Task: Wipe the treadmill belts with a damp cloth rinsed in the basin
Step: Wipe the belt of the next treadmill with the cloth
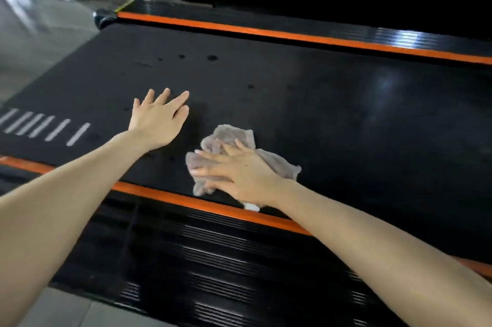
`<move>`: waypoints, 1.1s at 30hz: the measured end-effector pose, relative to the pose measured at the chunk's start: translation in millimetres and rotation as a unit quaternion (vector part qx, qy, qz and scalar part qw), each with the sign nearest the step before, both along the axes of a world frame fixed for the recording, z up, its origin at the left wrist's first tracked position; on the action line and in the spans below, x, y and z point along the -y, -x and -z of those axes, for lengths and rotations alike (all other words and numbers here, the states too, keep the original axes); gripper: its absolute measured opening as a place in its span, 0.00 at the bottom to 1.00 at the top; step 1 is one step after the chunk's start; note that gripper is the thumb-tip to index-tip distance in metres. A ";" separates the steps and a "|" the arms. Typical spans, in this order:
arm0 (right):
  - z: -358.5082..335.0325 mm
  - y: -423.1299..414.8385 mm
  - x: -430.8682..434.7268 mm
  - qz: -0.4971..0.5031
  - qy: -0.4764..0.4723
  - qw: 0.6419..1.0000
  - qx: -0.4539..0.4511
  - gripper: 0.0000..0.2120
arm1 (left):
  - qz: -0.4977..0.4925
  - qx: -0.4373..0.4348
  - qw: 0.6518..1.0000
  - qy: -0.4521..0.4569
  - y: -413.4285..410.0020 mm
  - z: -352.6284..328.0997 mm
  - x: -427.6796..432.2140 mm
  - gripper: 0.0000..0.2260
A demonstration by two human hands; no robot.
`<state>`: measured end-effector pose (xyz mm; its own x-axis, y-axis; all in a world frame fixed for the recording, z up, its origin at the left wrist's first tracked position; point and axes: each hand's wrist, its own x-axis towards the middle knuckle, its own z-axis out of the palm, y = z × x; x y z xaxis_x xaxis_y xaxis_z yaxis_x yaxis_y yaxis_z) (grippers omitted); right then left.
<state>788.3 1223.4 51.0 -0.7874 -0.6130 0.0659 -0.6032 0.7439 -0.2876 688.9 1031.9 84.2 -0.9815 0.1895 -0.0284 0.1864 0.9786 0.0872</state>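
Pressing a crumpled grey cloth (229, 133) (fuzzy) onto the matte black belt (319, 113) with flat right hand (239, 175), resting spread left hand (157, 119) beside.

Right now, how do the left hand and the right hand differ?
The left hand lies on the bare belt, fingers spread; the right hand presses the grey cloth. The left hand is farther from the near orange stripe than the right hand. Both are palm down, fingers straight.

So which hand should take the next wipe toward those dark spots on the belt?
Right. The right hand presses flat on the cloth, with the dark spots farther up the belt. The left hand rests bare on the belt, apart from the cloth.
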 end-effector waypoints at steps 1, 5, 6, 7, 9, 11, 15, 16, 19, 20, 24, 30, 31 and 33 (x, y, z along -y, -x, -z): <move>2.0 -8.3 -15.4 -0.021 0.013 1.000 -0.005 0.17 | -0.004 0.004 1.000 0.009 1.6 0.2 3.1 0.22; 7.9 -8.0 -83.3 0.040 0.027 0.999 -0.020 0.20 | 0.000 0.019 1.000 0.015 12.4 7.8 6.5 0.22; 4.8 4.4 -96.7 0.094 0.023 0.995 -0.025 0.22 | 0.005 0.019 1.000 0.015 15.0 9.8 5.7 0.22; 1.0 20.8 -108.8 0.159 0.005 0.987 -0.025 0.22 | 0.015 0.019 1.000 0.019 18.5 12.4 3.8 0.22; -0.6 60.2 -131.0 0.276 -0.023 0.961 -0.022 0.20 | 0.041 0.013 0.999 0.029 27.9 18.3 -2.0 0.22; -1.6 97.3 -142.2 0.357 0.020 0.934 -0.014 0.15 | 0.070 0.006 0.997 0.035 42.6 23.3 -10.0 0.22; -9.5 117.8 -116.8 0.394 0.022 0.919 -0.018 0.09 | 0.108 0.004 0.994 0.032 80.7 26.6 -31.7 0.22; -9.7 107.1 -104.1 0.363 0.013 0.931 -0.027 0.07 | 0.116 0.000 0.993 0.032 92.1 26.6 -37.5 0.22; -9.6 36.3 -53.0 0.194 0.038 0.980 0.026 0.11 | 0.137 -0.002 0.990 0.044 125.5 29.7 -52.5 0.23; -3.0 9.1 -41.2 0.154 0.016 0.988 0.020 0.15 | 0.146 -0.001 0.988 0.055 133.5 32.3 -55.4 0.23; -3.1 -20.2 -36.5 0.087 -0.047 0.995 -0.018 0.21 | 0.165 0.003 0.985 0.039 145.2 46.6 -55.0 0.23; -0.9 109.8 -73.8 0.266 -0.043 0.963 0.000 0.24 | 0.176 -0.016 0.984 0.013 147.3 52.4 -51.8 0.23; -1.0 141.3 -83.6 0.339 -0.035 0.940 0.014 0.23 | 0.178 -0.017 0.984 0.010 148.1 52.2 -52.0 0.23; -1.0 194.4 -96.6 0.443 -0.031 0.896 0.027 0.21 | 0.176 -0.017 0.984 -0.003 147.8 53.4 -52.2 0.23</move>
